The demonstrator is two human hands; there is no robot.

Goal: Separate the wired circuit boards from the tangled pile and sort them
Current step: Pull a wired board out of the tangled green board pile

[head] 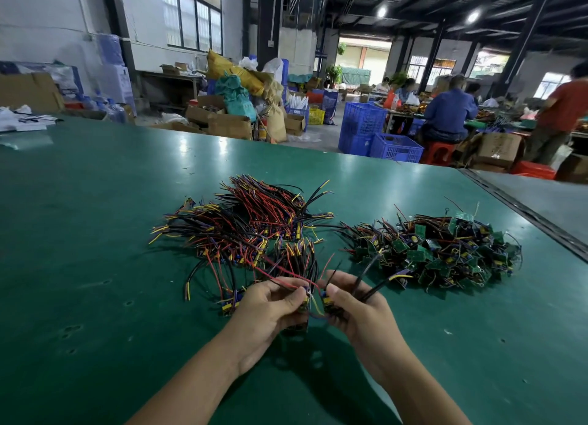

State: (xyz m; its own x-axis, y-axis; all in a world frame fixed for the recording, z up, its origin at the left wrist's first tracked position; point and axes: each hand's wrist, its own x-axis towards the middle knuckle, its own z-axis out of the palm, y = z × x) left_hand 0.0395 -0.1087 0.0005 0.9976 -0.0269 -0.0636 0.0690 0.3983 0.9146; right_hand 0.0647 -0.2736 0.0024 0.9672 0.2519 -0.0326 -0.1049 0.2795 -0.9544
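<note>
Lower ctr: left hand (270,310) fingers curled, pinching a wired board (304,307). Right hand (359,313) curled round a 2nd wired board (327,302), black leads (366,281) poking up-right. Tangled pile (445,252) of green boards ctr-right. Laid-out wire bundles (254,227) ctr-left. All on a green table (95,233).

Green table (95,217): laid-out wired boards (254,224), tangled board pile (445,252) beside.

left grip (270,310): fingers curled, pinching | right grip (356,313): fingers curled, pinching | forearms (197,377): bare, angled inward, grips close together
</note>
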